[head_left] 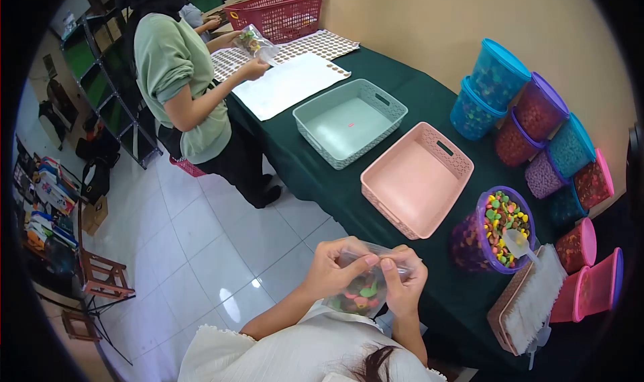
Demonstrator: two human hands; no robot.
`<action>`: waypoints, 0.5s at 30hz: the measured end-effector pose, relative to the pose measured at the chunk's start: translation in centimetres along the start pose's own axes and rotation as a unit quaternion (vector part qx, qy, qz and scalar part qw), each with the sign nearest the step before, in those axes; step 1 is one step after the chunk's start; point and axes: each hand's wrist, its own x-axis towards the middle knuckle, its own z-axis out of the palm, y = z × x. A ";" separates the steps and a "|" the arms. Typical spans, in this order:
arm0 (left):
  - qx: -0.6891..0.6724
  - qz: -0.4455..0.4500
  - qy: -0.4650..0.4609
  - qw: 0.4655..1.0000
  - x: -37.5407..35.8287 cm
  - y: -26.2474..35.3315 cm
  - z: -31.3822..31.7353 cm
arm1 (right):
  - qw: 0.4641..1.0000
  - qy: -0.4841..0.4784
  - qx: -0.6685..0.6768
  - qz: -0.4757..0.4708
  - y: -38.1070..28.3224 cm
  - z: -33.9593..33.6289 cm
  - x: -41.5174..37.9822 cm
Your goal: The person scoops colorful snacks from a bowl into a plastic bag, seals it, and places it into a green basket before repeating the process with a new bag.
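While both hands pinch the top edge of a small clear bag (pixel 362 291) of colored candies, it hangs in front of the person's chest, just off the near edge of the green table (pixel 322 174). Left hand (pixel 334 264) grips the bag's left corner with thumb and fingers closed on it; right hand (pixel 404 281) clamps the right corner the same way. Just beyond the hands an empty pink basket (pixel 417 179) sits at the table edge, with a pale green basket (pixel 349 121) past it. To the right stands an open purple tub (pixel 493 231) of candies holding a scoop (pixel 518 243). Bare tiled floor (pixel 201 248) lies open on the left, up to a co-worker (pixel 184 80) standing at the far end of the table
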 end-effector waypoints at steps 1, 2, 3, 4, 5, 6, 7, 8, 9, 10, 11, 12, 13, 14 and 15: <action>0.010 0.041 0.015 0.999 -0.5 0.1 -1.1 | 1.000 -0.018 0.019 0.013 0.2 1.1 0.1; 0.011 0.039 0.012 0.999 -1.1 0.1 -2.4 | 1.000 -0.015 0.020 0.013 0.4 2.2 0.2; 0.007 0.033 0.027 0.999 -1.6 0.1 -3.8 | 0.999 -0.046 -0.002 0.018 0.5 3.3 0.6; 0.002 0.029 0.042 0.999 -1.8 0.3 -5.0 | 0.996 -0.079 -0.024 0.021 0.7 4.4 0.8; 0.004 0.028 0.041 0.999 -2.0 0.8 -6.0 | 0.996 -0.084 -0.034 0.020 1.3 5.5 1.0; -0.007 -0.002 0.063 0.998 -2.3 1.2 -6.8 | 0.996 -0.083 -0.032 0.023 2.0 6.4 1.0; -0.019 -0.033 0.084 0.996 -2.6 1.6 -7.6 | 0.994 -0.082 -0.076 -0.001 2.9 7.2 1.0; -0.018 -0.036 0.085 0.996 -2.8 2.0 -8.3 | 0.989 -0.081 -0.120 -0.024 3.4 8.0 1.1; -0.033 -0.029 0.096 0.994 -2.9 2.2 -9.0 | 0.986 -0.082 -0.139 -0.035 3.7 8.9 1.4; -0.048 -0.022 0.108 0.993 -3.0 2.3 -9.6 | 0.986 -0.083 -0.141 -0.033 4.0 9.8 1.5; -0.051 -0.022 0.111 0.992 -3.2 2.2 -10.3 | 0.984 -0.091 -0.147 -0.048 4.3 10.6 1.6; -0.021 0.008 0.129 0.991 -3.4 2.0 -11.1 | 0.981 -0.100 -0.153 -0.062 4.6 11.4 1.8; 0.010 0.041 0.147 0.988 -3.5 1.9 -11.8 | 0.980 -0.113 -0.151 -0.057 4.7 12.0 2.2; 0.008 0.041 0.152 0.988 -3.7 1.7 -12.3 | 0.980 -0.118 -0.151 -0.055 4.5 12.4 2.8; 0.019 0.049 0.182 0.982 -3.8 1.5 -12.8 | 0.980 -0.153 -0.130 0.014 4.0 12.9 3.6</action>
